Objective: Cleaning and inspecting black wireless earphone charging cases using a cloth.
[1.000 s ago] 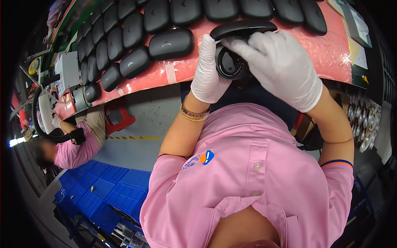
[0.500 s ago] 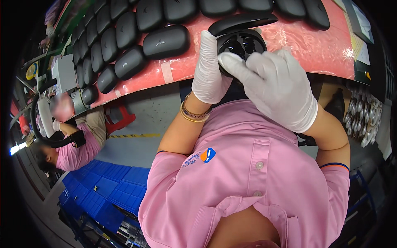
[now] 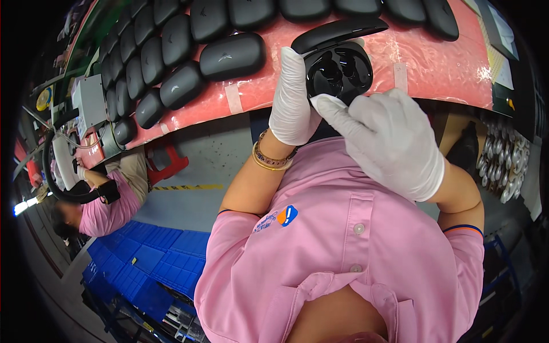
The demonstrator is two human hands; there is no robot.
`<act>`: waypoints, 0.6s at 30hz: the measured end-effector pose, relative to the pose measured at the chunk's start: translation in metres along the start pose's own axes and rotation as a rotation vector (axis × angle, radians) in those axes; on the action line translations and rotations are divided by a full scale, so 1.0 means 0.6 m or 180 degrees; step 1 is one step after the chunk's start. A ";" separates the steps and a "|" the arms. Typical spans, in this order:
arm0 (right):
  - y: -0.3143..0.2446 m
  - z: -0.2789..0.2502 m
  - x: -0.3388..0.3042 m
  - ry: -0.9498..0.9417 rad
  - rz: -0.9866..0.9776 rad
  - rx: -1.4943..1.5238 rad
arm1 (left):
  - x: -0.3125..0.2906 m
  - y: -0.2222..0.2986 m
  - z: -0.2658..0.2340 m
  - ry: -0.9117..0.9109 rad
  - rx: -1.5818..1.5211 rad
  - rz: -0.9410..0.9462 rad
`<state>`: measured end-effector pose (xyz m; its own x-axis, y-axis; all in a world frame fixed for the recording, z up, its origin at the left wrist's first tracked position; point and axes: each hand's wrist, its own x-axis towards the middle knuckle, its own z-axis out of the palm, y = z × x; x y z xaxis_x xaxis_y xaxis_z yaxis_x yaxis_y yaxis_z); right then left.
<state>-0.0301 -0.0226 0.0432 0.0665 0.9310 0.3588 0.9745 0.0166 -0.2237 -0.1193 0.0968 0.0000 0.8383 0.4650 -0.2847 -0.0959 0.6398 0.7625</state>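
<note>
A black earbud case (image 3: 355,64) with its lid (image 3: 337,34) raised is held at the near edge of the bench. Its glossy inside has moulded hollows; whether earbuds sit in them I cannot tell. My left hand (image 3: 293,103), in a white glove, grips the case along its left side, thumb pointing up beside the lid hinge. In a matching glove, my right hand (image 3: 389,140) is at the near edge of the case, its thumb side against or just over the rim. Its other fingers are curled under, and anything in them is hidden.
Rows of closed black cases (image 3: 231,57) cover the far and left part of the bench, which is wrapped in pink bubble sheeting (image 3: 446,74). Blue bins (image 3: 154,257) lie to the left behind me. A co-worker in pink (image 3: 111,211) sits at far left, near a red stool (image 3: 171,163).
My right hand has drawn back toward me and slightly right, uncovering more of the case's inside. The left hand still holds the case, turned a little so its hollows show better.
</note>
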 end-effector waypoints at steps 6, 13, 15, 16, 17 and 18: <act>0.022 0.003 0.025 0.0182 -0.0246 0.0206 | 0.015 -0.023 -0.063 -0.1561 -0.1220 0.0066; 0.086 0.010 0.009 0.0165 -0.0082 0.0069 | -0.005 0.005 -0.002 -0.0067 0.0329 0.0224; 0.086 0.004 -0.011 -0.0028 0.0259 0.0480 | 0.001 0.008 0.001 -0.0239 0.0097 0.0270; 0.079 0.003 -0.020 -0.0032 0.0260 0.0484 | 0.004 0.005 -0.001 -0.0235 0.0095 0.0267; 0.071 0.004 -0.031 0.0041 0.0366 0.0862 | 0.008 0.001 -0.006 -0.0323 -0.0164 0.0263; 0.065 0.008 -0.040 0.0115 0.0473 0.1241 | 0.009 -0.003 -0.009 -0.0409 -0.0421 0.0258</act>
<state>0.0055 -0.0426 0.0217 0.2145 0.9204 0.3268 0.8001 0.0263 -0.5993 -0.1172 0.1016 -0.0058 0.8858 0.4417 -0.1425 -0.2285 0.6823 0.6945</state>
